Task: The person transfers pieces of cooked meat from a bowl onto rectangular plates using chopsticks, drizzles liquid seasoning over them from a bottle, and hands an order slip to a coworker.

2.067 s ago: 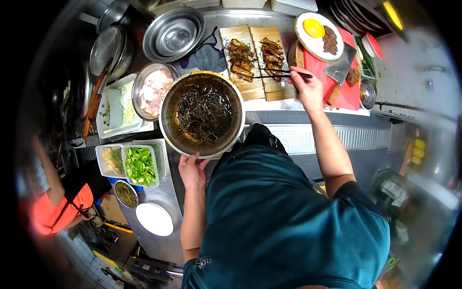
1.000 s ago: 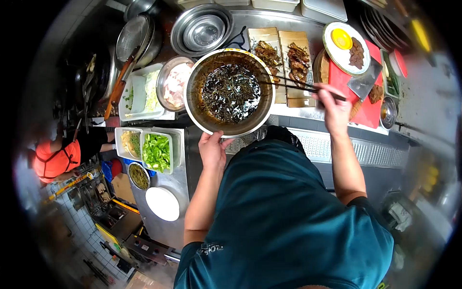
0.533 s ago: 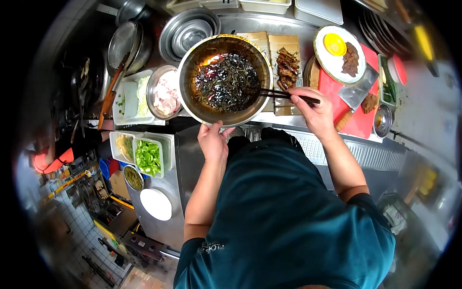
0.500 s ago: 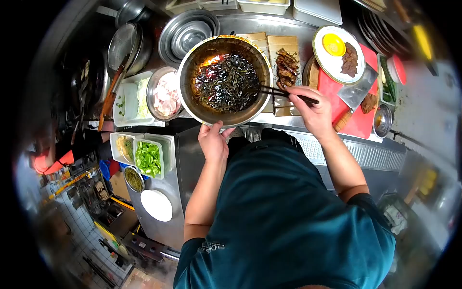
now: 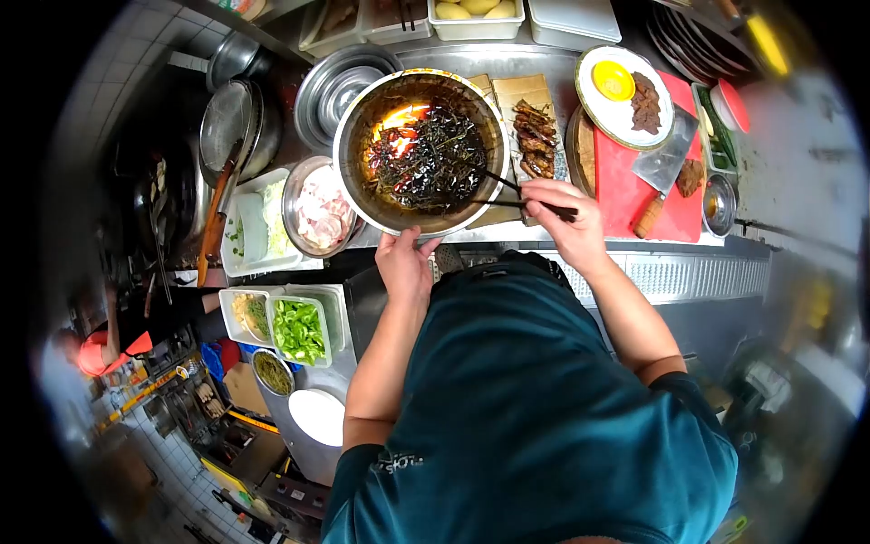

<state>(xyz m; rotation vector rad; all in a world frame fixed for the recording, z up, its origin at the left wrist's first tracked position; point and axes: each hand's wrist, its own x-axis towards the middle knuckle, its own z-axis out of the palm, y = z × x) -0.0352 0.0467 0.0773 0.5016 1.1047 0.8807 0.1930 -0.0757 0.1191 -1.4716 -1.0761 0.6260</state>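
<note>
At our grey steel counter (image 5: 548, 56), left hand (image 5: 406, 266) clasps a round metal bowl (image 5: 446, 220), right hand (image 5: 575, 225) black chopsticks (image 5: 501, 180): stirring, seemingly; lifting needs them pinched.

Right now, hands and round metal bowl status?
Left hand holding bowl at near rim; right hand holding black chopsticks, tips inside; bowl partly hiding tan rectangular plate.

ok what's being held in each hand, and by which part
Left hand: the metal bowl, by its near rim. Right hand: black chopsticks, near their upper ends.
</note>
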